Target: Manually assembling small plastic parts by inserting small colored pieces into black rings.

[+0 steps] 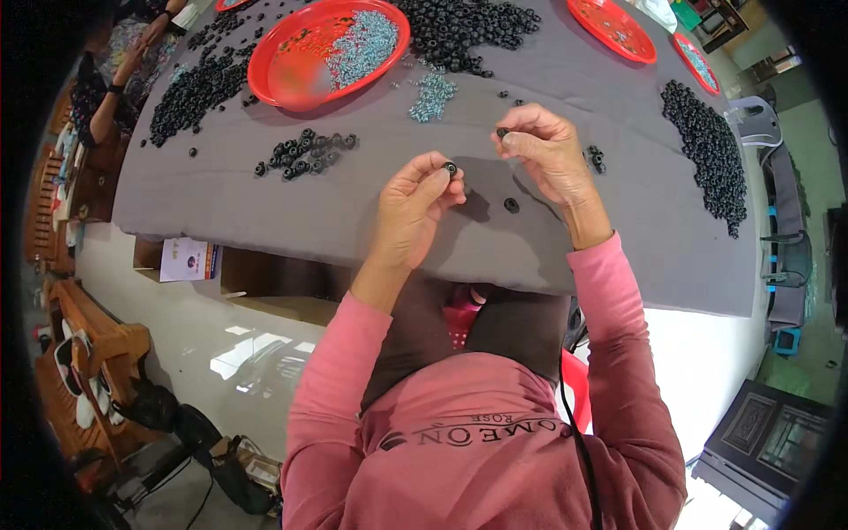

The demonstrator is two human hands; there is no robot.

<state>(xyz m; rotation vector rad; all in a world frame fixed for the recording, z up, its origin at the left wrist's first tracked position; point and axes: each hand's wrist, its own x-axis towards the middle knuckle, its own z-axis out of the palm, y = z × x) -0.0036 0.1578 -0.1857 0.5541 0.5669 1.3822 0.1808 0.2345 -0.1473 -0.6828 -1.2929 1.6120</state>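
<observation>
My left hand (415, 208) is closed in a pinch on a small black round piece (450, 168) with a hole in it, held above the grey cloth. Level with it and a little farther off, my right hand (549, 155) pinches a small dark piece (503, 132); its exact kind is too small to make out. The two hands are apart. A single black round piece (511, 205) lies on the cloth between my wrists. To the left of my left hand is a loose group of similar black pieces (305, 155). Small blue-grey metallic pieces (432, 95) form a little heap beyond both hands.
A red tray (258, 71) with blue-grey pieces stands at the far left, amid heaps of black pieces (464, 31). Another red tray (572, 11) is at the far right. A long black heap (707, 150) lines the table's right side. Someone's arms (119, 84) show at the left edge.
</observation>
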